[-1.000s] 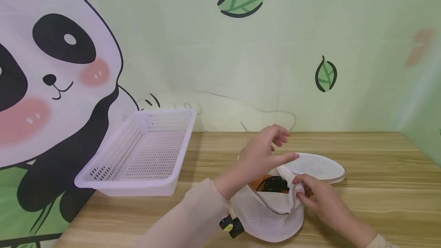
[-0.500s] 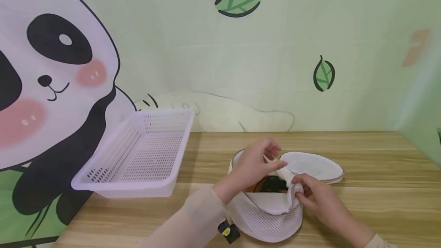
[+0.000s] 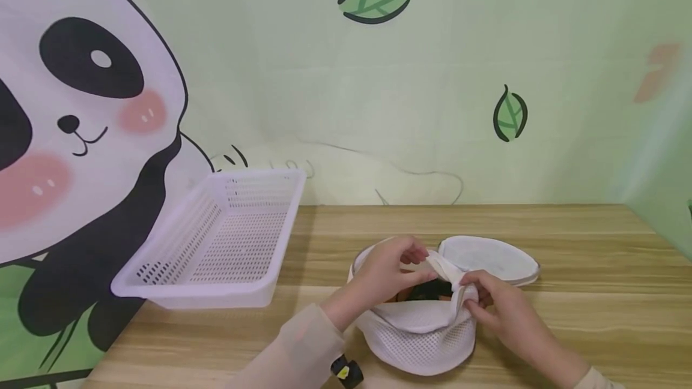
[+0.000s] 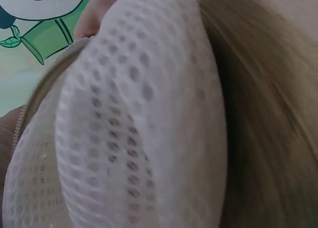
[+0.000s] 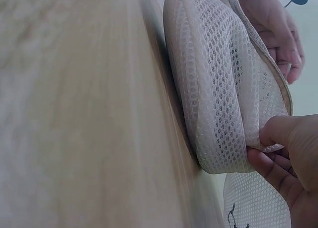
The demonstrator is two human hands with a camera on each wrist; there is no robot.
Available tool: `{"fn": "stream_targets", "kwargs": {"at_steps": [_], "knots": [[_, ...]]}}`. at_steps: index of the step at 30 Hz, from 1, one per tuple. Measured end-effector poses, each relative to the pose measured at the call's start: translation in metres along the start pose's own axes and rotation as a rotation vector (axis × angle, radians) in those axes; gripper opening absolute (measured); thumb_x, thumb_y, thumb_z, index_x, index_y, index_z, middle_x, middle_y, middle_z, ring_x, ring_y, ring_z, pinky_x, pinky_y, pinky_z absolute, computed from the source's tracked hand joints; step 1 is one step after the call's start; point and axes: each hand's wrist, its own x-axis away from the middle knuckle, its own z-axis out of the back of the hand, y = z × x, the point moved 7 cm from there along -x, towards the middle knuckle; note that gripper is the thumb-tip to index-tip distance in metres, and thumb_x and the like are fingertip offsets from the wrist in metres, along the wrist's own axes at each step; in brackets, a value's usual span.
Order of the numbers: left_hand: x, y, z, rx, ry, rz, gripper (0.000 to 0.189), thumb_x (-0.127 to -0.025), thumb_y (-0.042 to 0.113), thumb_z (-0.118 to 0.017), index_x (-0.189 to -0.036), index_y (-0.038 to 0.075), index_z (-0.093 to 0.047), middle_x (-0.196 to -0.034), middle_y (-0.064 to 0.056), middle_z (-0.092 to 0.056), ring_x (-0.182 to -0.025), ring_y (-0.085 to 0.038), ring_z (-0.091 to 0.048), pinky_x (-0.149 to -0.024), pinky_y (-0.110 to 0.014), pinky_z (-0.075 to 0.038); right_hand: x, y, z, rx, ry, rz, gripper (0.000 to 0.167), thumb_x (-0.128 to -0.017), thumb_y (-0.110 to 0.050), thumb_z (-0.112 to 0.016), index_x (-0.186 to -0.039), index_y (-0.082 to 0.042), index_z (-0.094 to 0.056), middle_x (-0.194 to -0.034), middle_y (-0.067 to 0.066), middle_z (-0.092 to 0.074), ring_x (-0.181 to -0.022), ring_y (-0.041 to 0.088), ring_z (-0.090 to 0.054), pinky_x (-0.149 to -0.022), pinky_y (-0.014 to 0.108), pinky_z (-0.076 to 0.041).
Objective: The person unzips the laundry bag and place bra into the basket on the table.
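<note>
A round white mesh laundry bag (image 3: 418, 341) with a zipped rim stands on the table, its flap lid (image 3: 494, 260) folded back behind it. Black and orange contents (image 3: 427, 290) show through the opening. My right hand (image 3: 505, 311) pinches the bag's edge on the right between thumb and fingers, as the right wrist view also shows. Over the opening hovers my left hand (image 3: 386, 269), its fingers loosely bent and holding nothing, thumb and fingertips close to the raised rim. The bag's mesh wall (image 4: 144, 109) fills much of the left wrist view.
A white perforated plastic basket (image 3: 283, 257) stands at the left on the wooden table (image 3: 319, 329). A small black object with a yellow mark (image 3: 346, 371) is by the left sleeve. A green curtain (image 3: 303, 77) with a panda print hangs behind.
My left hand has come down and slightly left, from above the bag to close over its opening. The right hand keeps its pinch on the edge.
</note>
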Motion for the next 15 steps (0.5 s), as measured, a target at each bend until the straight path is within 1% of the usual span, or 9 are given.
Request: {"fn": "stream_targets", "kwargs": {"at_steps": [6, 9, 15], "knots": [[0.001, -0.006, -0.005, -0.106, -0.047, -0.008, 0.029, -0.083, 0.028, -0.074, -0.104, 0.009, -0.066, -0.102, -0.004, -0.071, -0.098, -0.014, -0.066, -0.087, -0.017, -0.051, 0.001, -0.001, 0.001, 0.009, 0.015, 0.011, 0.034, -0.071, 0.009, -0.074, -0.099, -0.007, -0.060, -0.075, -0.012, -0.058, -0.070, -0.011, -0.048, -0.059, 0.018, -0.052], [0.000, -0.012, -0.008, -0.111, -0.071, 0.009, 0.031, -0.084, 0.030, -0.073, -0.106, 0.009, -0.067, -0.104, -0.004, -0.071, -0.099, -0.014, -0.066, -0.087, -0.017, -0.051, 0.001, 0.000, 0.001, 0.006, 0.016, 0.011, 0.034, -0.071, 0.009, -0.073, -0.098, -0.007, -0.060, -0.075, -0.011, -0.058, -0.070, -0.011, -0.048, -0.059, 0.018, -0.052], [0.001, -0.028, -0.014, -0.083, -0.110, 0.074, 0.034, -0.084, 0.033, -0.073, -0.108, 0.011, -0.067, -0.108, -0.004, -0.071, -0.104, -0.015, -0.067, -0.091, -0.020, -0.051, 0.001, 0.001, 0.000, -0.006, 0.008, 0.002, 0.033, -0.072, 0.009, -0.073, -0.099, -0.006, -0.060, -0.076, -0.009, -0.060, -0.070, -0.010, -0.049, -0.059, 0.018, -0.052]]}}
